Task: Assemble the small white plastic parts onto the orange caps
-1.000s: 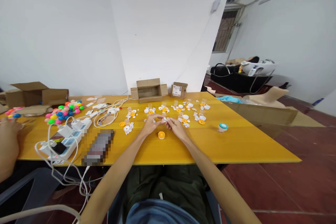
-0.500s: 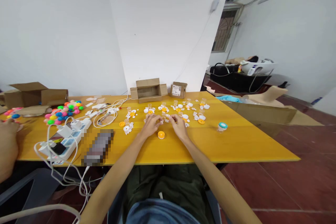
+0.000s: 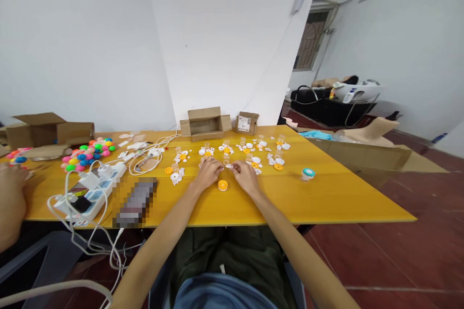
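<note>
My left hand (image 3: 208, 172) and my right hand (image 3: 245, 175) rest close together on the yellow table (image 3: 326, 193), fingertips nearly meeting over a small white piece (image 3: 229, 166). Both hands have their fingers curled in a pinch around that piece; it is too small to name. An orange cap (image 3: 223, 185) lies on the table just in front of the hands, between them. Several small white and orange caps and tiny clear cups (image 3: 253, 150) are scattered beyond the hands.
An open cardboard box (image 3: 206, 124) and a smaller box (image 3: 247, 123) stand at the far edge. A power strip with cables (image 3: 94, 189), a blurred dark object (image 3: 136, 202) and colourful balls (image 3: 89, 153) lie left. Another person's hand (image 3: 10, 193) is at far left. A teal-lidded jar (image 3: 307, 174) stands right.
My hands drew apart a little half a second ago and have come back together over the small white piece. Nothing else on the table has moved.
</note>
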`<state>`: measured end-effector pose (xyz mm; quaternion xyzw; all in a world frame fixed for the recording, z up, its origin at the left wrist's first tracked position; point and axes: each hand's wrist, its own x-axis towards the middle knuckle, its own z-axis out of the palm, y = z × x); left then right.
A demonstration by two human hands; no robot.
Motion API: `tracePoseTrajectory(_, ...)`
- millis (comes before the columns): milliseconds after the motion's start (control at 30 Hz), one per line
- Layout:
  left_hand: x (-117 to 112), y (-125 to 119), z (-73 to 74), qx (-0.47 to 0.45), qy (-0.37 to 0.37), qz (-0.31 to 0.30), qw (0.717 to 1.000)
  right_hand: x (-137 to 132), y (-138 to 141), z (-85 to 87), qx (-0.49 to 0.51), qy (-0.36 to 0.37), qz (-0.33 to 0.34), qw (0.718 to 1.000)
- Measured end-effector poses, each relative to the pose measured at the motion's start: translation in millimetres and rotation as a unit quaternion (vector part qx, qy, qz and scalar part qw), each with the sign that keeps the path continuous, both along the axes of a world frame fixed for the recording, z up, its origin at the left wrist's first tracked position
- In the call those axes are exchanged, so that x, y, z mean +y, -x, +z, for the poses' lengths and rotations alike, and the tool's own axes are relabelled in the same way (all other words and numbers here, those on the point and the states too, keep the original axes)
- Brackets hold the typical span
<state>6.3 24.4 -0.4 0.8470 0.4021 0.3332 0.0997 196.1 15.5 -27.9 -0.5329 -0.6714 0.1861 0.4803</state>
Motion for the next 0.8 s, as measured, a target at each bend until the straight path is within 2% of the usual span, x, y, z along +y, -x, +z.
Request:
tracePoseTrajectory(300, -0.9, 0.4, 0.7, -0.010, -0.002, 0.005, 1.000, -3.8, 3.5, 3.5, -0.036, 0.021, -0.003, 0.999)
tracePoseTrajectory(600, -4.4, -1.5, 2.2, 0.096, -0.007, 0.043, 0.994, -12.7, 8.7, 14.0, -0.124, 0.036, -0.047, 0.990)
tracePoseTrajectory(800, -6.1, -2.5, 5.4, 0.121, -0.006, 0.048, 0.991, -16.5, 10.1, 17.2, -0.152, 0.022, -0.044, 0.987)
